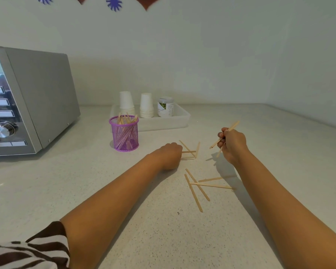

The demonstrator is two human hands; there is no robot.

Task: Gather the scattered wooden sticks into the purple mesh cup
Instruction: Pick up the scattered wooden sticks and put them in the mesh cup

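Observation:
The purple mesh cup (125,135) stands upright on the white counter, left of centre, with several wooden sticks in it. My left hand (170,155) rests on the counter to the right of the cup, fingers curled over the ends of a small cluster of sticks (191,150). My right hand (232,143) is raised off the counter further right, closed around a few sticks (224,134) that poke out above and below it. Several more loose sticks (200,186) lie crossed on the counter between my forearms.
A silver microwave (27,101) stands at the left. Behind the cup a white tray (180,121) holds two stacks of white paper cups (146,106) and a small jar (165,106). Walls close the back and right side.

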